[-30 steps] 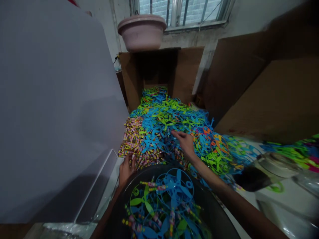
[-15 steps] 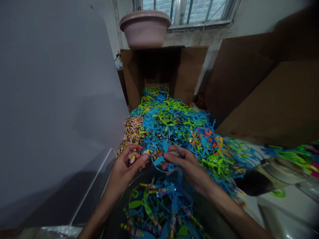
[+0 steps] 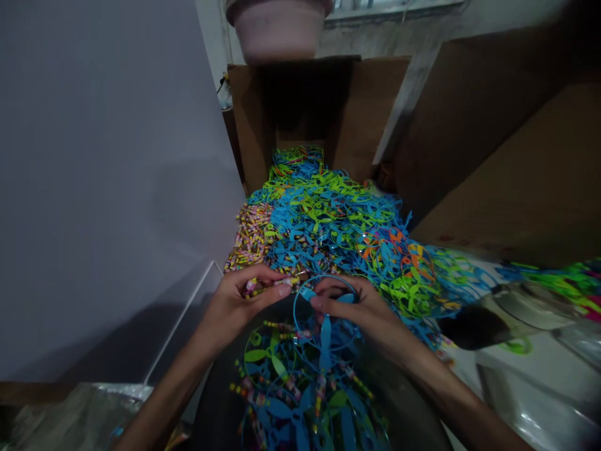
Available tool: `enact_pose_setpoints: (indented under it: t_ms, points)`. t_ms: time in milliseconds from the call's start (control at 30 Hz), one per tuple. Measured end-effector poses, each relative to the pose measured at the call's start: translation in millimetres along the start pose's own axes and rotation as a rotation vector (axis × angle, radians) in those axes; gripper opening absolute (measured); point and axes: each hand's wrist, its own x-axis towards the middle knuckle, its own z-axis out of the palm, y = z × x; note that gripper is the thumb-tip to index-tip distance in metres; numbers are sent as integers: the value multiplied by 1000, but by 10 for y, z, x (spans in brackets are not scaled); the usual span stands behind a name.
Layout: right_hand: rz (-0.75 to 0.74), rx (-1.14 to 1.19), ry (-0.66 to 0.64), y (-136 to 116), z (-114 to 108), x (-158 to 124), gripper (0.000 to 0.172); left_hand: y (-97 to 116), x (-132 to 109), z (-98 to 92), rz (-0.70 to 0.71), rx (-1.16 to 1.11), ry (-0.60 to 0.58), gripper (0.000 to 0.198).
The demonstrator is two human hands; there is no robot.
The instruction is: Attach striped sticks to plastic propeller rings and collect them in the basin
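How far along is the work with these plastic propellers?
Done: a dark basin holds blue and green propellers and striped sticks. In hand: the left hand grips a striped stick, the right hand a blue ring propeller. Left: large heaps of loose propellers and sticks beyond.

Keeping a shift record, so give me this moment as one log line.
left hand: striped stick | right hand: blue plastic ring | below: dark tub of rings and sticks

Blue plastic propeller ring [image 3: 325,344] upright w/ beaded stick [image 3: 272,285] just beside.
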Motion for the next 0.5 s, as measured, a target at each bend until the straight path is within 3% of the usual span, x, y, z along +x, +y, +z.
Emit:
enact_pose_setpoints:
  t_ms: [133,267,433,500]
  points:
    - [10,-21,-2,-3,2,-13,22,13,-37,-42,54,44,-84,16]
    - [33,-35,-126,-59,15,-45,19,14,-56,-63,79,89,-237,13]
    - [16,-11,-147,-84,24,-57,17,21,-53,-93,65,46,-146,14]
    - [29,-8,-149,-74,24,-59,17,30,-59,-106,55,71,-168,15]
